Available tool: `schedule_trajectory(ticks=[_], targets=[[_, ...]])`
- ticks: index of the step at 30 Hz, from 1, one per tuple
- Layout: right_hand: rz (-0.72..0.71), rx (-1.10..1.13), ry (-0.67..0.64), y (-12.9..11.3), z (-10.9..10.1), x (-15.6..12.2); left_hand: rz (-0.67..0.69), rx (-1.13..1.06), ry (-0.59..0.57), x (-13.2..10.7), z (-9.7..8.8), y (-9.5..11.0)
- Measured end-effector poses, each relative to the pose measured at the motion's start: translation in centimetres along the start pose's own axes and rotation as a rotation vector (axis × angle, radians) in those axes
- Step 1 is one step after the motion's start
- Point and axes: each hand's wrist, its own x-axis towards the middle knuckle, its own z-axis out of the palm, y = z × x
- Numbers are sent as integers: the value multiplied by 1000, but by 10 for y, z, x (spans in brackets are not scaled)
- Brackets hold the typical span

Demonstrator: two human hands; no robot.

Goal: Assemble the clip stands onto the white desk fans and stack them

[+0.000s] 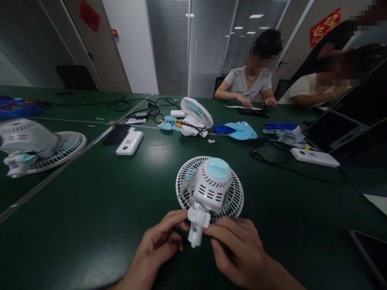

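A small white electric fan (208,193) lies face down on its round grille, with the motor housing and its light blue cap turned up. Its short white neck and hinge joint point towards me. My left hand (160,243) is at the left of this neck, index finger against the joint and the other fingers curled. From the right, my right hand (238,247) has its fingers at the neck and the lower rim of the grille, with the thumb below. Part of the right fingertips is hidden behind the joint.
On the green table (136,217) stand another fan (33,145) at the left and a third fan (195,117) farther back. A white power bank (130,143), blue fan blades (242,131), gloves, cables and another power bank (314,157) lie around. People sit across the table.
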Motion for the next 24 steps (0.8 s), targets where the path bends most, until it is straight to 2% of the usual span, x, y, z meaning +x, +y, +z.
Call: schedule_trajectory(ticks=[4, 9, 16, 24], targets=[[10, -6, -30, -2, 0, -2, -5, 5, -26, -1, 0, 1], [116, -50, 34, 5, 2, -2, -7, 29, -47, -2, 1, 4], [115, -62, 40, 6, 2, 0, 3, 41, -67, -1, 3, 8], [134, -43, 49, 6, 4, -1, 22, 40, -82, -3, 1, 3]])
